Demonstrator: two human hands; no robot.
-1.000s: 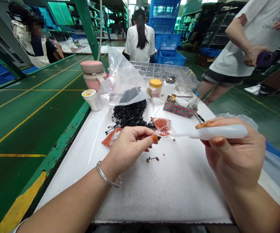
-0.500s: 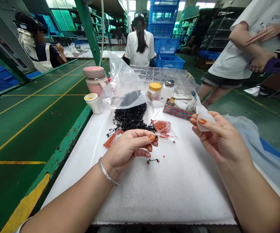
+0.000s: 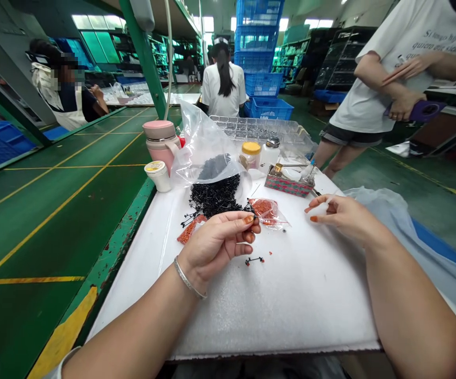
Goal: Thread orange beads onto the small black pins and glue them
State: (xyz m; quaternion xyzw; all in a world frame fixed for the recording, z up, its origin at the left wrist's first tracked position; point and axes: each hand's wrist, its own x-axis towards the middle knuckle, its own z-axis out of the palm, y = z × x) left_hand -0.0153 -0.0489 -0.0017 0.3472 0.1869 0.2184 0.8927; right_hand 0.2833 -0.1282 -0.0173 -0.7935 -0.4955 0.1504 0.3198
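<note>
left hand (image 3: 220,238): one black piece (image 3: 255,217)

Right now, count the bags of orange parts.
2: one orange bag right of the black pile, another bag left of it, partly behind the left hand. More may be hidden.

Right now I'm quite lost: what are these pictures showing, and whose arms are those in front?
No machine here: a single camera, worn on a person's head, looks forward and down at the wearer's own bare hands. The left hand pinches a tiny black part; the right hand, fingers apart, holds nothing that I can see. On the white work surface lie a heap of black parts, two bags of orange pieces and a small black rod with orange ends. Farther back stand a pink mug and a yellow-lidded jar.
</note>
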